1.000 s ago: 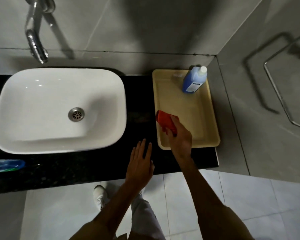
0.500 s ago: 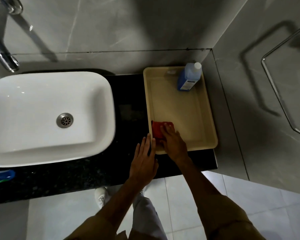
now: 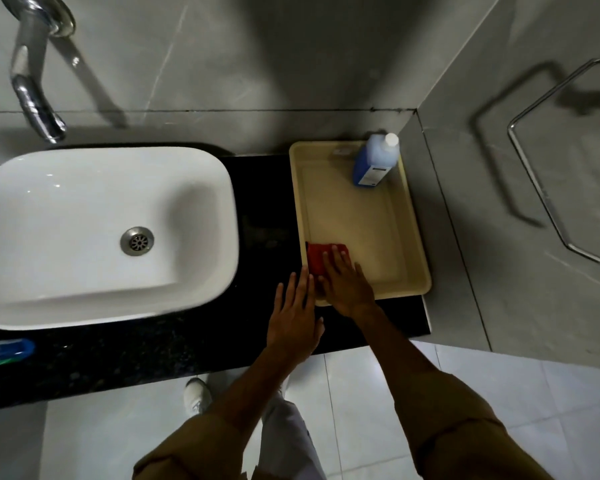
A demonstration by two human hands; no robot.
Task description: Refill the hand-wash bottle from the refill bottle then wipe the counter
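**Red cloth pressed flat in the tray corner**

Red cloth (image 3: 317, 259) at near-left corner of cream tray (image 3: 409, 216), under right hand (image 3: 345, 284) — fingers together, flat. Left hand (image 3: 295, 317) spread on black counter (image 3: 194, 344). Better to release cleanly, not drag. Half a second ago: same spot — blue bottle (image 3: 374, 161) unmoved.
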